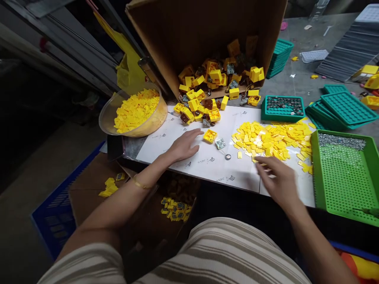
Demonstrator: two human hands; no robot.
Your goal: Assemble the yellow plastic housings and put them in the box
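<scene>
My left hand [186, 145] rests over the white board with its fingers stretched out and holds nothing. Just past its fingertips lies a small open yellow plastic case [210, 136]. A small circuit board [220, 144] sits beside that case, with a thin wire running to a round metal disc [227, 156]. My right hand [276, 177], slightly blurred, has thumb and index fingertip close together at a small flat yellow plastic piece [254, 159]. Another such yellow piece [239, 155] lies singly to its left, in front of a spread pile of yellow pieces [266, 138].
Behind, a cardboard box [166, 47] on its side spills yellow cases [194, 104]. A clear bowl [162, 114] of yellow pieces stands left. At right are a teal tray [268, 115] of round parts, stacked teal trays [345, 104] and a green basket [343, 177] with small metal parts.
</scene>
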